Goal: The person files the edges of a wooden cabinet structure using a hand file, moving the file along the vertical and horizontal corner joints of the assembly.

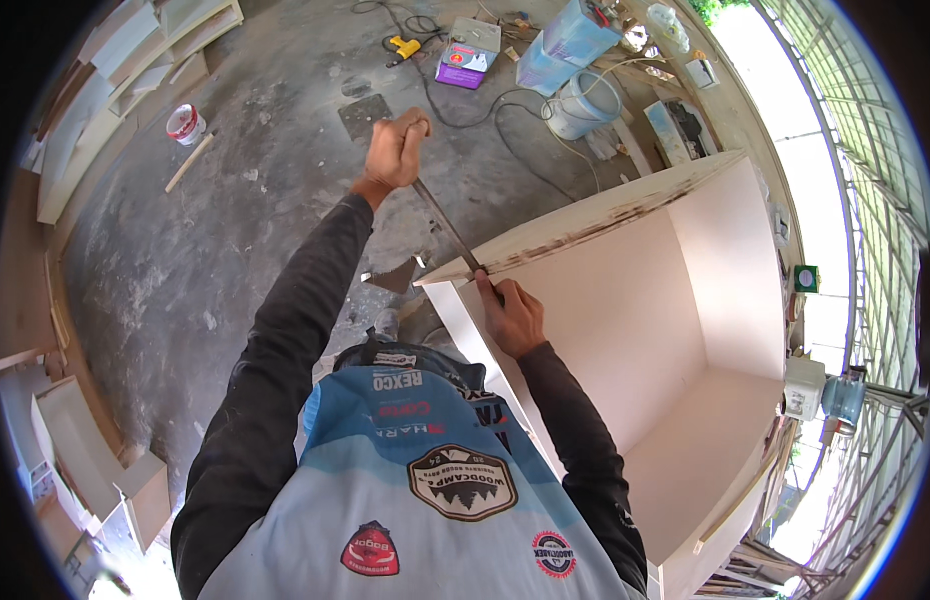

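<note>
Holds the bar (447, 227) in both hands, at the near left corner of the cabinet (720, 260). Slants lengthwise from far left to near right, cutting across the near left end of the rim (595, 224) rather than lying in line with it. Cannot tell from this angle whether pressed against the rim or held just above.

Has the left hand (391, 150) at the far end, out over the floor (235, 230) and well apart from the cabinet, fingers clenched tight. Has the right hand (515, 318) at the near end, just beside the rim and over the white inside, fingers curled narrow around what seems the same bar. Comes nearer to the crossing with the right hand, then, than with the left.

Looks thin, straight and dull grey-brown, probably metal; shows plainly between the hands, hidden under the fingers at both ends. Too small to make out teeth or a sharpened edge. Crosses a pale brown rim streaked dark along its length. Shows also, on the floor, a grey square (359, 116) beyond the left hand and a brown scrap (393, 277) just left of the cabinet's corner.
</note>
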{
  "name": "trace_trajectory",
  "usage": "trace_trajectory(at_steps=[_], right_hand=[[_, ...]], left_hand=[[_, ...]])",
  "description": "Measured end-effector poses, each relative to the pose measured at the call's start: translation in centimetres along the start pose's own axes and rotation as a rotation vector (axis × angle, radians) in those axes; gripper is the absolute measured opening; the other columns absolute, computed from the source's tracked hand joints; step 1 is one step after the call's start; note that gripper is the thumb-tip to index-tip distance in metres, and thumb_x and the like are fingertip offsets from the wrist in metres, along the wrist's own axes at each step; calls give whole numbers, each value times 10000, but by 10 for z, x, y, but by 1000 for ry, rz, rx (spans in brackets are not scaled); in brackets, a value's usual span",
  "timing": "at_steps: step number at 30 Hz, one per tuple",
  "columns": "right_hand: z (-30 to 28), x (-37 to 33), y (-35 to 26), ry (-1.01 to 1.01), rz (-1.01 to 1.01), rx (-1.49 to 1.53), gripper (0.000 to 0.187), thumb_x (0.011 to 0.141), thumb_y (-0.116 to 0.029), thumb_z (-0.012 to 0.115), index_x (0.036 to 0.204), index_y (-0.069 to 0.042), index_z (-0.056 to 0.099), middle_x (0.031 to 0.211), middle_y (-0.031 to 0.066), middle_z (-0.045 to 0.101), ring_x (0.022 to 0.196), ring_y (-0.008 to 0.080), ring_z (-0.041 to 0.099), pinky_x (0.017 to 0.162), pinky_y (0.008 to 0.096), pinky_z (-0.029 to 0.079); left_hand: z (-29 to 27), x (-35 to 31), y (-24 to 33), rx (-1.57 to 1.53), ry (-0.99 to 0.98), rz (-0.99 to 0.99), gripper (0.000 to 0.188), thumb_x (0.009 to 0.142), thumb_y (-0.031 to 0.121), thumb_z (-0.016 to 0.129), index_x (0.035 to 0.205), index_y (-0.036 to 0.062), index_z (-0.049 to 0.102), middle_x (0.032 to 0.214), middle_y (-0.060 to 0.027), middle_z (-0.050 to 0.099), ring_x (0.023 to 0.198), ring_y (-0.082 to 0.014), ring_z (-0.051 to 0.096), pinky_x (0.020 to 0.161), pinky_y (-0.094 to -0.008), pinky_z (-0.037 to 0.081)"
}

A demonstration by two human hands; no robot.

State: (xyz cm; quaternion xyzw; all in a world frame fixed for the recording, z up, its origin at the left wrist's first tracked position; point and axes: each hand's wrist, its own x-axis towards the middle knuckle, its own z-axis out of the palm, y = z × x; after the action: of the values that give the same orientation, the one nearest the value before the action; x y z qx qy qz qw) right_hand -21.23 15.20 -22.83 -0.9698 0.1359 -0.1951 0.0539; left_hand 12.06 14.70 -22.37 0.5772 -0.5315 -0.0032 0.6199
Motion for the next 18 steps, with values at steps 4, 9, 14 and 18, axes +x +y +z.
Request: trace_trajectory(at_steps=[4, 9, 14, 18], right_hand=[[5, -2, -2, 40, 54, 27, 596, 809, -11, 666, 1397, -93, 606, 863, 43, 543, 732, 219, 609, 631, 350, 531], [-30, -45, 0, 110, 54, 28, 555, 782, 72, 710, 1327, 14, 627, 836, 55, 579, 702, 209, 621, 590, 333, 528], [-86, -91, -19, 214, 62, -24, 377, 891, 46, 665, 1261, 99, 615, 856, 131, 594, 690, 264, 620, 562, 361, 516], [-114, -78, -38, 517, 213, -215, 296, 967, 11, 561, 1236, 132, 594, 883, 198, 568, 676, 306, 590, 565, 391, 507]], left_hand=[[-12, 14, 16, 16, -52, -103, 201, 954, 121, 474, 857, -5, 597, 729, -189, 577, 628, -388, 593, 603, -398, 469], [7, -7, 62, -283, 91, -187, 185, 956, 117, 463, 931, 14, 614, 730, -128, 583, 645, -255, 583, 640, -360, 459], [24, -74, 87, -400, 96, -320, 175, 899, 125, 598, 1033, 14, 610, 835, -60, 587, 802, -172, 581, 777, -315, 466], [55, -126, 121, -19, -117, -264, 229, 881, 149, 697, 1042, 6, 620, 881, -104, 628, 800, -263, 631, 770, -361, 506]])
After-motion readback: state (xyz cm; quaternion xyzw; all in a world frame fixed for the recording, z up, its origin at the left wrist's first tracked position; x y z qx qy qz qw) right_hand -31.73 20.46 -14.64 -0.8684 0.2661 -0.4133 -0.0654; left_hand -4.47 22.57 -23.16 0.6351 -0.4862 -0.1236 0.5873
